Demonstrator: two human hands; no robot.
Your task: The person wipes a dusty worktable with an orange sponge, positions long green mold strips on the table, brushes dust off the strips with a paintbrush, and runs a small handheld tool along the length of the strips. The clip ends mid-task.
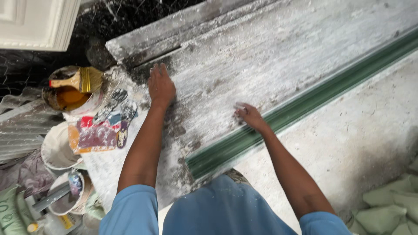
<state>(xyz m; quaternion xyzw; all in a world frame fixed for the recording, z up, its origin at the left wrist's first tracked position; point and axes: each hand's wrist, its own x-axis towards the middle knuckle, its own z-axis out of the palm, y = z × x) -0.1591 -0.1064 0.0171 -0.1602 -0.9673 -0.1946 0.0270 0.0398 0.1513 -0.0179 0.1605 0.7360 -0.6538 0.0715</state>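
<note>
White dust and dried plaster coat the long table [270, 56], which runs from the near left to the far right. The person's left hand [161, 87] lies flat on the dusty board with fingers together, palm down, near the table's left end. The right hand [249, 115] presses a small whitish piece [240, 106], too blurred to identify, against the surface, fingers curled over it, just beside a green ribbed moulding [300, 109] that runs along the table's near edge. Both arms wear blue short sleeves. To the left of the left hand stands a tin of orange liquid [69, 98] with a flat paintbrush [80, 79] resting across its rim. Nearer lie paint-smeared scrapers [115, 106] on a stained sheet [93, 137], and two white buckets [56, 150]. A white panelled door [37, 21] shows far left.
</note>
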